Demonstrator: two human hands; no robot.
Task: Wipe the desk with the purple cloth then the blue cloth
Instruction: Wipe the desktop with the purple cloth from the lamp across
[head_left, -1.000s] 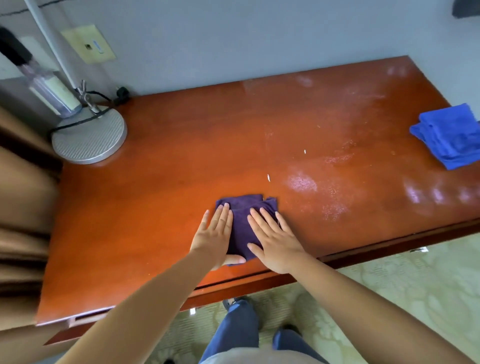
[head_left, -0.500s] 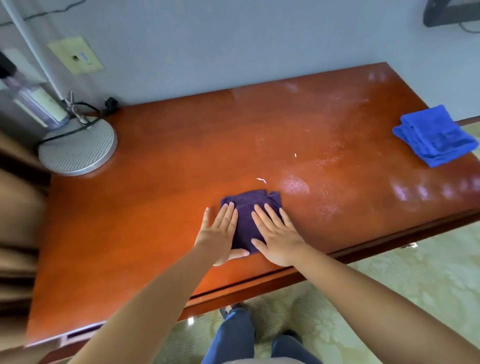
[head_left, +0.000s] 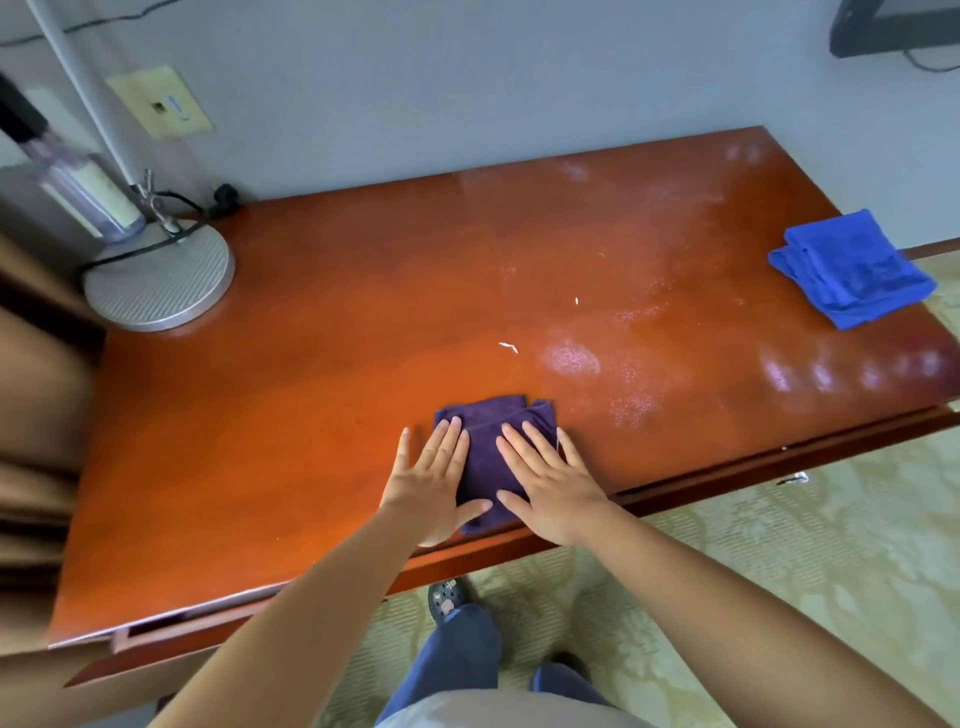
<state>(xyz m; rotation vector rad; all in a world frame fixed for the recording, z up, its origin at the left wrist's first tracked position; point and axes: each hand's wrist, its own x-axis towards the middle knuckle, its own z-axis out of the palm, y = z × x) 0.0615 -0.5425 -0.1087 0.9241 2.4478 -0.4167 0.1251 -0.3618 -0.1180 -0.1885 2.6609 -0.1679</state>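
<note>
Purple cloth (head_left: 492, 457), folded into a small pad, lies flat on the wooden desk (head_left: 311, 415) close to its near edge, roughly at mid-width. Both hands press it with straight, spread fingers and grip nothing: the left hand (head_left: 431, 480) covers the pad's left side and the right hand (head_left: 545, 483) its right side, thumbs nearly meeting at the near edge. The pad's far edge shows beyond the fingertips.

What the coming stroke turns on is where the dirt lies from the pad. The pale dusty smudges (head_left: 571, 358) and small white scraps (head_left: 508, 347) sit ahead and to the right, and more haze runs toward the far right corner. The surface to the left, toward the round lamp base (head_left: 158, 278), looks cleaner. So the push likely goes forward and rightward, with the right hand nearer that patch.

The blue cloth (head_left: 852, 270) lies folded at the desk's right end, well apart from both hands, untouched, on the right hand's side.
</note>
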